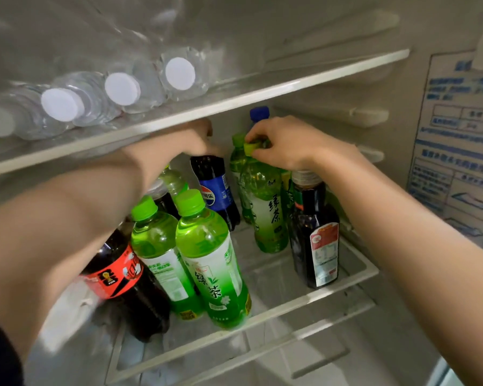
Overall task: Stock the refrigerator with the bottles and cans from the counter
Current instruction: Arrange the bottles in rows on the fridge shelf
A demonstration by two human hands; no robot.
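The right hand (287,143) pinches the yellow-green cap (251,148) of a green tea bottle (265,207) between thumb and fingertips, the bottle standing upright under the fingers at the far right of the middle shelf (313,298), just left of a dark sauce bottle (315,235). The left hand (190,140), blurred, is curled down over the top of the blue-labelled cola bottle (216,190) at the far centre, its cap hidden in the grip. Nearer on the left stand more green bottles (207,254) and a red-labelled cola bottle (117,274).
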